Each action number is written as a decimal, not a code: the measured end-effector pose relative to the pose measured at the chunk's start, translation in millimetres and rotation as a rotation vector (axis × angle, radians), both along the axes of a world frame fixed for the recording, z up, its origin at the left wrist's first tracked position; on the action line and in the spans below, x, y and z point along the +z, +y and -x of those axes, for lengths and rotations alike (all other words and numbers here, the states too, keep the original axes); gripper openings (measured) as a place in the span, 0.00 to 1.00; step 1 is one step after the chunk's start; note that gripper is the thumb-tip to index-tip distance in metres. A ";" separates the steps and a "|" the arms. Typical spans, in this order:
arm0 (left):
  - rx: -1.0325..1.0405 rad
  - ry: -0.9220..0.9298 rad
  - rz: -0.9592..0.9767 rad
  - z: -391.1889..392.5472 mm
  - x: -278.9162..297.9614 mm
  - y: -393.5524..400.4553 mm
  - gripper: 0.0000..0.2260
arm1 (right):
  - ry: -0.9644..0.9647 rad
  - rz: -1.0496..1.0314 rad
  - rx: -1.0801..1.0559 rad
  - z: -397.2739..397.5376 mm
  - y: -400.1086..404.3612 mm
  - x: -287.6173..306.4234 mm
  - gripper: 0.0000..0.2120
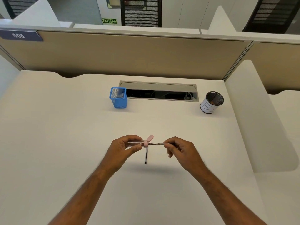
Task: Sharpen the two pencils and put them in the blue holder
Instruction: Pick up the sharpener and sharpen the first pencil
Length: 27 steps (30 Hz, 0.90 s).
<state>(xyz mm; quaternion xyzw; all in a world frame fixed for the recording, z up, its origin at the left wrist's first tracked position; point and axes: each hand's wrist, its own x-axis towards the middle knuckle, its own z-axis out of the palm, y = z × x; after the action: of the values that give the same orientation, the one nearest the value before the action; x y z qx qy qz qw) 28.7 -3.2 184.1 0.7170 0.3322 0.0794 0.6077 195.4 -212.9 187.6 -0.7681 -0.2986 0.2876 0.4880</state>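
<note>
My left hand (125, 146) grips a sharpener (142, 142) with a clear barrel and a pink cap whose lid flap sticks up. A dark pencil (156, 144) lies level between my hands, one end in the sharpener's pink cap, the other pinched by my right hand (178, 147). Both hands hover above the middle of the white desk. A second dark pencil (146, 155) lies on the desk just below the sharpener, pointing toward me. The blue mesh holder (118, 101) stands upright at the far middle-left; its inside is hard to make out.
A black mesh cup (211, 102) with a white paper label stands at the far right. An open cable tray (159, 93) is sunk in the desk behind the blue holder. A tan partition (129, 54) closes the far side, a white divider (253, 111) the right.
</note>
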 end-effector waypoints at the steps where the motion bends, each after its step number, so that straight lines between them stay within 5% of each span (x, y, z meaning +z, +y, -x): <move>1: 0.000 -0.002 0.008 0.1 -0.2 -0.3 0.12 | 0.018 0.009 0.008 -1.1 0.3 0.4 0.08; 8: 0.011 -0.001 0.046 2.3 -5.3 -4.1 0.12 | 0.142 0.110 0.058 -12.2 6.4 3.3 0.21; 15: 0.013 -0.001 0.022 2.3 -5.9 -6.6 0.12 | 0.189 0.042 0.110 -14.1 2.5 2.0 0.08; 27: 0.026 -0.024 0.061 -0.3 -4.3 -8.3 0.11 | -0.013 -0.003 -0.010 -9.7 -9.2 -2.5 0.08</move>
<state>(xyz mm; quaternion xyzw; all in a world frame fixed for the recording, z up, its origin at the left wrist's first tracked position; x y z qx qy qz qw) 28.9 -11.5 179.8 0.6928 0.3364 0.0860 0.6320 205.1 -222.1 185.1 -0.7707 -0.2982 0.2797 0.4887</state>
